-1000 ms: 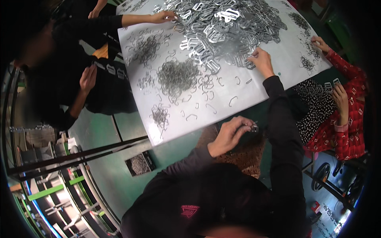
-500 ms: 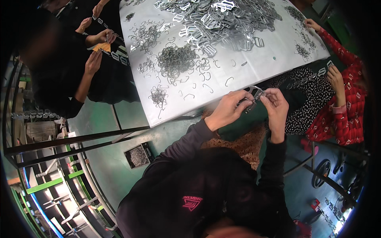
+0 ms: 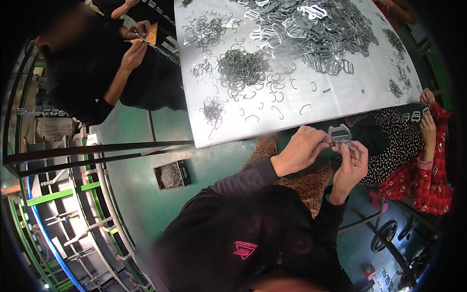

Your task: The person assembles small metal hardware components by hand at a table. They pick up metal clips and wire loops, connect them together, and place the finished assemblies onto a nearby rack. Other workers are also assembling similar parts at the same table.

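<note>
A flat silver metal buckle plate with slots [image 3: 340, 134] stands up between the fingertips of my right hand [image 3: 352, 169], which is closed on its lower edge. My left hand [image 3: 304, 149] is pinched against the plate's left side. Whatever small piece sits between those left fingertips is too small to make out. Both hands are just off the near edge of the white table [image 3: 233, 130]. On the tabletop lie a mound of bent wire hooks [image 3: 242, 68] and, farther back, a large heap of similar slotted metal plates [image 3: 316, 34].
Loose wire hooks [image 3: 277, 112] are strewn near the table's front edge. A co-worker in dark clothes [image 3: 73, 82] works at the left, another in red sleeves [image 3: 428, 170] at the right. A black bin of small parts [image 3: 170, 175] stands on the floor, near a dark metal frame [image 3: 97, 151].
The plate has turned to stand upright, its slotted face showing, and my right hand now grips it from below. My head view has shifted, so the table appears farther right.
</note>
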`<move>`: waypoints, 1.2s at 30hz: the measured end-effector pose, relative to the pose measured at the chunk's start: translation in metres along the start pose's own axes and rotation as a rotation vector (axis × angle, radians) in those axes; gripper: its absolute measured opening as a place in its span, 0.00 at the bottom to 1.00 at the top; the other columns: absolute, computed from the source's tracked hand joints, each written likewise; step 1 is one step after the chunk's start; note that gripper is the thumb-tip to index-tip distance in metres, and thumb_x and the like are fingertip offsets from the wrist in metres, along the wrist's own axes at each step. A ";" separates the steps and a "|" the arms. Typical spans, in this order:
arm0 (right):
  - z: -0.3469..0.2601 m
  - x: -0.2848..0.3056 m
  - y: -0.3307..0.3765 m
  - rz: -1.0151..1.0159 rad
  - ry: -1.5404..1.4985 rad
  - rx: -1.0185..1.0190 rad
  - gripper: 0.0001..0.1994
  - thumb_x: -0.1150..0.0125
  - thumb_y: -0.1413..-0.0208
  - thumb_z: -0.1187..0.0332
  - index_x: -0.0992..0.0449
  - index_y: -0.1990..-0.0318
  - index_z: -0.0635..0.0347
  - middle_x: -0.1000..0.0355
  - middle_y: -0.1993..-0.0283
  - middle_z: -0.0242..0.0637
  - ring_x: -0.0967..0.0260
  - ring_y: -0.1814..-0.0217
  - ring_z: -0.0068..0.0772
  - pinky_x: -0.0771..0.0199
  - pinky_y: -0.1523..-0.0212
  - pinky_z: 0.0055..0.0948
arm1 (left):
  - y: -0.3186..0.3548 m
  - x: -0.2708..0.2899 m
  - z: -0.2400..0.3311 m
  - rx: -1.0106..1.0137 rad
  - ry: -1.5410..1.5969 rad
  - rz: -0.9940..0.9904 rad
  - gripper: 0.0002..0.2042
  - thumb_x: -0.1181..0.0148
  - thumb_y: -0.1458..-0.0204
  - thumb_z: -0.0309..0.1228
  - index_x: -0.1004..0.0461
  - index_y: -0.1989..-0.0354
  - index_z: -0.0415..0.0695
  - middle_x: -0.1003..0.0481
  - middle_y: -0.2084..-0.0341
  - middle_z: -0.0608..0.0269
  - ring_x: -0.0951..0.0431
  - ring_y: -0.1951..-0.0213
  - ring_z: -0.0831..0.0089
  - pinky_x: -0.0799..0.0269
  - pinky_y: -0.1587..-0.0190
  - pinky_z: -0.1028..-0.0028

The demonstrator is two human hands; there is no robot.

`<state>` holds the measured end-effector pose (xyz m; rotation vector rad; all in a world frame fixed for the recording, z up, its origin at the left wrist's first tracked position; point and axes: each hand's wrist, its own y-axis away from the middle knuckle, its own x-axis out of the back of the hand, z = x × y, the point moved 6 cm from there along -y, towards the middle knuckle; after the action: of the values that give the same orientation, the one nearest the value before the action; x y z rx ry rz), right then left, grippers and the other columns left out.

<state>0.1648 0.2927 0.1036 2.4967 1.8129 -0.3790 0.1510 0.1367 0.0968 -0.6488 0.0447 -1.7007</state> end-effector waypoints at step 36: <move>-0.002 -0.009 0.018 -0.062 0.037 -0.047 0.06 0.39 0.48 0.83 0.27 0.63 0.70 0.25 0.64 0.39 0.27 0.66 0.22 0.22 0.68 0.21 | -0.014 0.005 0.042 -0.116 -0.083 0.130 0.06 0.45 0.51 0.18 0.32 0.65 0.37 0.31 0.56 0.49 0.32 0.55 0.56 0.36 0.51 0.65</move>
<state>0.1799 0.2785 0.1059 2.4373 1.8932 -0.2907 0.1563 0.1494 0.1396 -0.7861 0.1246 -1.5526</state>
